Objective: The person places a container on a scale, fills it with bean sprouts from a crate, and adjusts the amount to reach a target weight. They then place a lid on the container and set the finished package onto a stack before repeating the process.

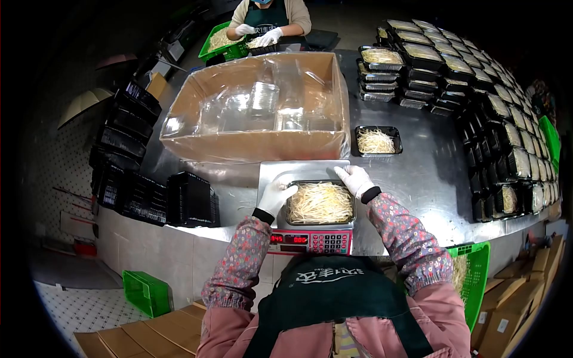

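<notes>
A black plastic tray of bean sprouts [321, 203] sits on the metal platform of a red scale [316, 241] with a lit display. My left hand [276, 197], in a white glove, grips the tray's left rim. Near the upper right corner of the tray is my right hand [356, 181], also gloved, with its fingers stretched out and apart. Whether it touches the rim is hard to make out. A second sprout-filled tray [377, 142] stands on the table beyond my right hand.
A large lined carton [250, 146] of clear plastic lids stands ahead. Empty black trays [192, 200] are stacked at left; packed sprout trays [421, 52] pile up at right. A green crate [477, 274] is by my right side. Across the table works a gloved person [271, 21].
</notes>
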### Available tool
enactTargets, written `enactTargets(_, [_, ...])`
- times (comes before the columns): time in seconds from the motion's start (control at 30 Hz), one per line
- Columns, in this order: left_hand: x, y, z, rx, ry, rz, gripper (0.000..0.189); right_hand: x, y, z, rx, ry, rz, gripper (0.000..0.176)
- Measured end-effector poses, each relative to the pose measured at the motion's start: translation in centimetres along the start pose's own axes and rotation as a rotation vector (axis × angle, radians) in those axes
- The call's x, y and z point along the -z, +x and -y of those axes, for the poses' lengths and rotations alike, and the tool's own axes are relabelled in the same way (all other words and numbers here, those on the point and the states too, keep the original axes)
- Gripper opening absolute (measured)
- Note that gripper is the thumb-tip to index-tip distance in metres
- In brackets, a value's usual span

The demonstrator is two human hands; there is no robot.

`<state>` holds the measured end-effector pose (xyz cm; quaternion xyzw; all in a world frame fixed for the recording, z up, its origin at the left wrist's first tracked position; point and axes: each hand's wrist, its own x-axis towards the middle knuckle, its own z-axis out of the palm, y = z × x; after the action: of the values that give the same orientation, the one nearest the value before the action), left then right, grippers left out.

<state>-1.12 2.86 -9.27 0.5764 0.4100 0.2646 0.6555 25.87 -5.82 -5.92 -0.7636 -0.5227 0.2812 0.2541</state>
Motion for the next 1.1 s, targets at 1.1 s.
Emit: enactTargets(1.1, [-1.0, -1.7, 1.2, 0.076, -0.379, -0.079, 0.013, 0.4, 1.3, 2.2, 0.043, -0.064, 0.153, 0.05])
